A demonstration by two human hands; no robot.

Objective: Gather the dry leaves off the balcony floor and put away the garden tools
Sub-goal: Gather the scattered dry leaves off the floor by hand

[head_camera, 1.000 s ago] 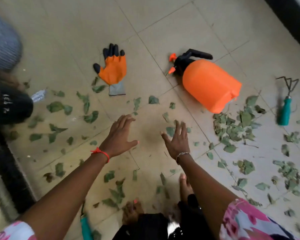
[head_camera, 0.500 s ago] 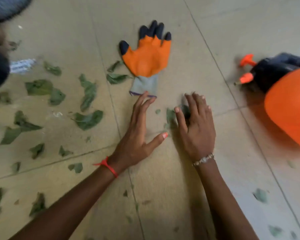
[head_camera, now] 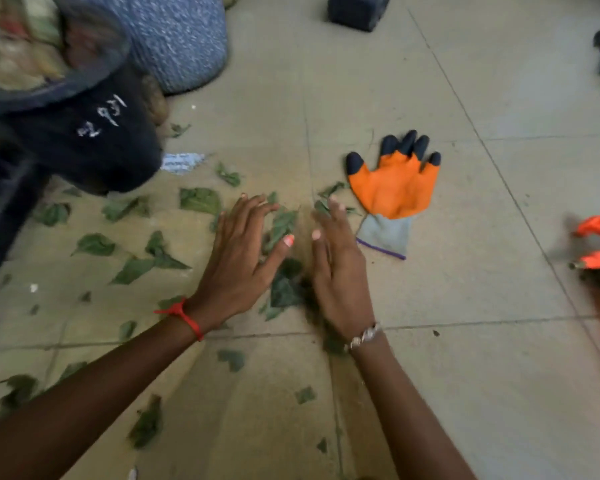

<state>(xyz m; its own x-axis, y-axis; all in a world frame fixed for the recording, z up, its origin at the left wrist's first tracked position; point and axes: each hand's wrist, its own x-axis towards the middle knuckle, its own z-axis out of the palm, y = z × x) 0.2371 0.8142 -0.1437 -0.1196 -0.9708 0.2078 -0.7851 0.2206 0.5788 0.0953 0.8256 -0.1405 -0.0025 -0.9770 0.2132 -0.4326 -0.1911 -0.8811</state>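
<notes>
Since half a second ago the left hand and right hand have drawn closer. Both are flat with straight fingers, raking a small heap of dry green leaves between them on the beige tiled floor. Gathering looks barely begun: scattered leaves lie from 7 to 10 o'clock. The orange-and-black fabric garden glove lies untouched at 1 o'clock. At 3 o'clock the orange plastic sprayer is cut off, and blur hides whether the fingertips touch the tiles.
</notes>
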